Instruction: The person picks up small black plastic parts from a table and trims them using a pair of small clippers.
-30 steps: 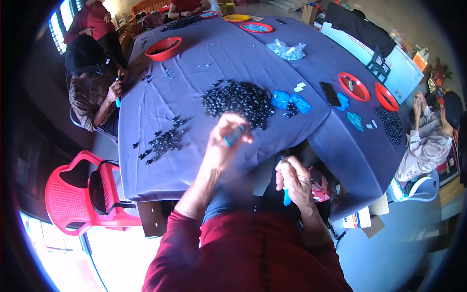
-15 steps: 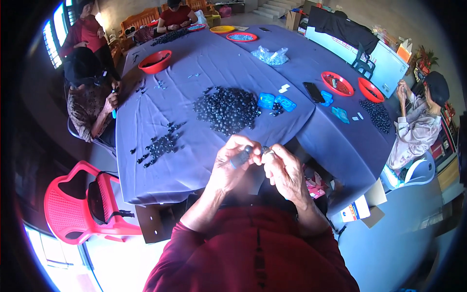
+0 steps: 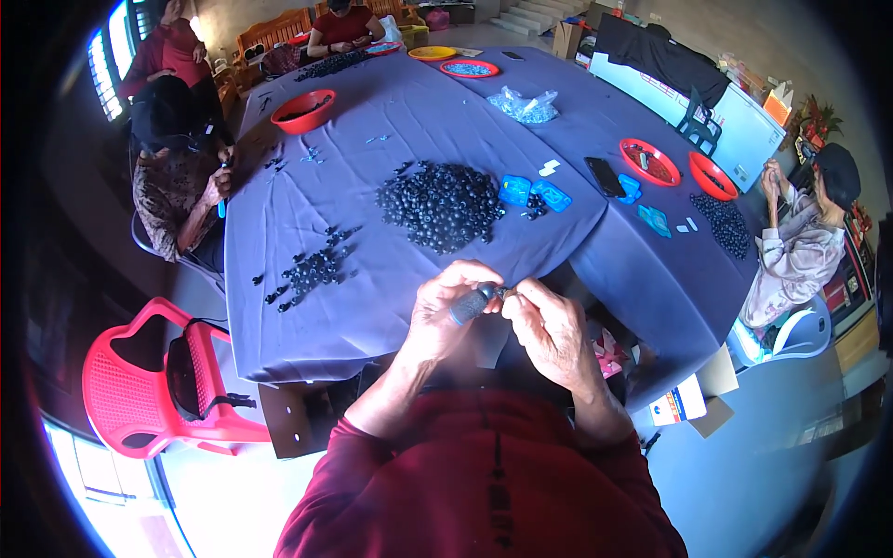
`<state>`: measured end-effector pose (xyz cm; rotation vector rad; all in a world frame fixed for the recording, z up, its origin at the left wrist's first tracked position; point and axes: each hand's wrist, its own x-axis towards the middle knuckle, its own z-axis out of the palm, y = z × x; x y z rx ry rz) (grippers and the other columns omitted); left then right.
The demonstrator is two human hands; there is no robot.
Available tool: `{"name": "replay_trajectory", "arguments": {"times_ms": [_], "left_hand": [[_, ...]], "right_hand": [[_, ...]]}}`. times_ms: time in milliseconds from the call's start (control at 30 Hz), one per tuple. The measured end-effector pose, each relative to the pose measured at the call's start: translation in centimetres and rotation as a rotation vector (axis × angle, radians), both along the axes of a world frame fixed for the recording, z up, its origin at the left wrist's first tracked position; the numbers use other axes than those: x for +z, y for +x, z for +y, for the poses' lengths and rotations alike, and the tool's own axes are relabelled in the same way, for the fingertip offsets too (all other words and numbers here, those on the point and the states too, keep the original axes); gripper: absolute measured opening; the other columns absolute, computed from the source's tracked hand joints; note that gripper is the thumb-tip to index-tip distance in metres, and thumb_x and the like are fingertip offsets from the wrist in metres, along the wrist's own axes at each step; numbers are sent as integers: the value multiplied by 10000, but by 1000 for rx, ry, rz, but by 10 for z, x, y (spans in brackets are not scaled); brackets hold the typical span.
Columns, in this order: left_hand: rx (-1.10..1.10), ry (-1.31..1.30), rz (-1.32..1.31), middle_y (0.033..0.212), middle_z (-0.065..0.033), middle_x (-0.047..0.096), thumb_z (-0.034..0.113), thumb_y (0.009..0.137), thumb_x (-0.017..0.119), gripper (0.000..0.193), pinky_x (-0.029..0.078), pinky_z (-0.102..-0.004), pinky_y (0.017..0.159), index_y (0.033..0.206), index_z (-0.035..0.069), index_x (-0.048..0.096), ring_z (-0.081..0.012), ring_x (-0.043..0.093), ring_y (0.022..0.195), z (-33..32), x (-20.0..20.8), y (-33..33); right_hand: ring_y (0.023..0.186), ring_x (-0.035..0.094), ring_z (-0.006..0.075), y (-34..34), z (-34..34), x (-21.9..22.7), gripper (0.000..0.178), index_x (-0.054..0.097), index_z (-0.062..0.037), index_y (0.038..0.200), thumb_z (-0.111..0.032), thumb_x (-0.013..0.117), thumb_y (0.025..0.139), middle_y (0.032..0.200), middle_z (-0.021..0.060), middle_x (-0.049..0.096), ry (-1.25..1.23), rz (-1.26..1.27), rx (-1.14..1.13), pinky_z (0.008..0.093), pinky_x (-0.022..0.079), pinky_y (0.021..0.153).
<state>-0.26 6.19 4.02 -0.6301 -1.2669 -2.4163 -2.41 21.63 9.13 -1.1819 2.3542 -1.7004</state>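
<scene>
Just past the near table edge, my left hand and my right hand meet with fingertips pinched together. Between them is a small dark piece, mostly covered by the fingers. Along my left thumb lies a dark grey cylinder with a rounded black end; whether it is a sleeve worn on the thumb or a held object I cannot tell. Beyond my hands, a large heap of small round black parts lies on the cloth-covered table. A smaller scatter of black parts is to the left.
Blue plastic boxes lie right of the heap. Farther off are red bowls, a yellow tray and a clear bag. People sit on the left, right and far side. A red chair stands at left.
My view has shifted slightly. The dark grey cylinder along my left thumb has turned to a more slanted angle, and my right fingers have shifted a little at the small piece.
</scene>
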Motion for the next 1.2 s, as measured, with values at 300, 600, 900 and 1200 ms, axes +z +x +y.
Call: {"name": "replay_trajectory", "arguments": {"times_ms": [300,600,900,1200], "left_hand": [[-69,69,-51,872,-100,550,129,760,655,285,460,-233,660,942,-53,534,-115,538,703,4,0,2],[-57,66,-27,889,-99,577,1,781,575,171,456,-253,672,946,-38,557,-144,562,746,3,-4,0],[-119,113,-15,872,-99,568,60,792,588,174,439,-245,681,930,-42,556,-139,542,741,3,-4,1],[-416,296,21,832,-103,514,159,820,578,266,425,-293,708,998,-28,516,-170,506,761,7,9,7]], "right_hand": [[467,478,276,2,-2,1,180,443,-4,760,-135,494,871,566,181,458,-90,50,16,322,370,456],[491,496,356,1,-2,-3,201,435,-23,749,-169,485,878,535,180,432,-36,118,-10,355,335,420],[490,405,29,4,-4,-2,256,529,0,765,-207,468,902,584,-8,494,-112,-114,83,193,331,441],[478,438,58,6,0,-2,232,531,-6,818,-207,459,907,544,25,486,-212,-117,43,230,356,446]]}}
